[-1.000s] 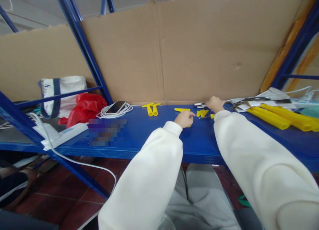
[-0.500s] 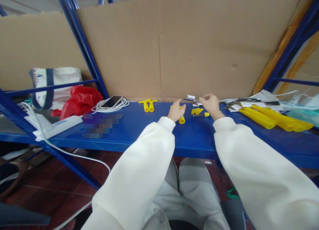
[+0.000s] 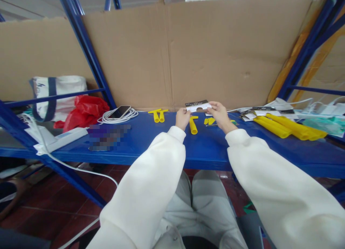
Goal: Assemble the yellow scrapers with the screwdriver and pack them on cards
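Note:
Between my hands is a black-and-white printed card (image 3: 198, 106) with a notch in its lower edge. My left hand (image 3: 183, 118) pinches its left end, and my right hand (image 3: 219, 115) grips the right end. Just below the card, a yellow T-shaped tube piece (image 3: 193, 127) lies on the blue shelf. Small flat yellow pieces (image 3: 209, 121) rest near my right hand, beside a thin rod partly hidden by that hand. Two more yellow T-shaped pieces (image 3: 159, 116) lie farther left.
Rolled yellow sheets (image 3: 289, 127) and a pile of printed cards (image 3: 265, 112) occupy the right side of the blue shelf (image 3: 151, 144). Leftward are a phone (image 3: 120, 112) on a coiled white cable, a red plastic bag (image 3: 84, 110) and a white power strip (image 3: 64, 137). Cardboard (image 3: 210, 55) stands behind.
The card, earlier seen nearly edge-on, now faces me opened flat. My left hand has come off the yellow T-shaped piece's area to the card's left end; my right hand has shifted left.

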Tool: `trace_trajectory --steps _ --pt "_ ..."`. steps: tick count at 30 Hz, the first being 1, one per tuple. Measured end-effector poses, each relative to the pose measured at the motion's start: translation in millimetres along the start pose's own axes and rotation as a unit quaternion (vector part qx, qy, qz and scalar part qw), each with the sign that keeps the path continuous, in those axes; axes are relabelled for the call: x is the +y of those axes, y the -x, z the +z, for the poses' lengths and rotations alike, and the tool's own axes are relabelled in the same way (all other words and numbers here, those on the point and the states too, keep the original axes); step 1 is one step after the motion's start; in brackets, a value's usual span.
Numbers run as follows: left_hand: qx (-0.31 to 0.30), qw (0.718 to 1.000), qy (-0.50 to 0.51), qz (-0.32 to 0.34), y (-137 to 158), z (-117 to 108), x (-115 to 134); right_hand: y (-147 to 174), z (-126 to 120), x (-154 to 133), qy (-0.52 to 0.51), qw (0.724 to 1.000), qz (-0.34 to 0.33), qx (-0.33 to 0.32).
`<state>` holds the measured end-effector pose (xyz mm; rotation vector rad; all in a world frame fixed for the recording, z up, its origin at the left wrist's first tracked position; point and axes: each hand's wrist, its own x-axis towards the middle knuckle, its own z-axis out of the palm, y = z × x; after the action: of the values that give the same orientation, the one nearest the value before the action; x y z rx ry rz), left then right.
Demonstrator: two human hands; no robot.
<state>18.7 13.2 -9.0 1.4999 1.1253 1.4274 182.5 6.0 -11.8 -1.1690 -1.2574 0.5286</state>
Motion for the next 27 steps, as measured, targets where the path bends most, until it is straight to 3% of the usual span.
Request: trace_trajectory --steps 5,8,12,15,22,27 --pt "0.025 0.999 -0.036 -0.011 -5 -3 -4 0 0 2 -0.07 0.996 -0.011 -0.056" --pt "0.035 0.991 -0.128 -0.002 -5 -6 -9 3 0 2 -0.07 0.994 -0.002 -0.086" --pt "0.007 0.95 -0.313 -0.001 4 -8 -12 5 -2 1 -0.053 0.996 0.012 -0.064" --pt "-0.025 0.922 -0.386 -0.001 11 -8 -11 5 -3 0 -0.032 0.998 0.002 -0.046" --pt "-0.168 0.899 -0.403 -0.019 12 -6 -8 8 -2 -1 0.01 0.998 0.009 -0.053" --pt "-0.187 0.898 -0.399 -0.007 10 -3 -10 10 -2 -3 0.021 0.998 0.021 -0.056"
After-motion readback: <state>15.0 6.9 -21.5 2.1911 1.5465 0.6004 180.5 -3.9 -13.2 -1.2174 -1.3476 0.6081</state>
